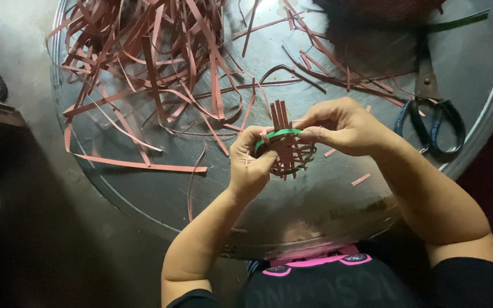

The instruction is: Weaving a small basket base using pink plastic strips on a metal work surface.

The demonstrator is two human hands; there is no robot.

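Your left hand [250, 165] is clamped round the near side of a small woven basket [290, 149], and your right hand [343, 126] pinches a green strip [278, 134] across its top, so both are busy over the round metal tray [480, 68], toward its near edge. Biggest clutter is the heap of reddish strips [155, 63] filling the far left. Scissors [429, 108] lie by the right rim. Bare metal shows just left of the basket.
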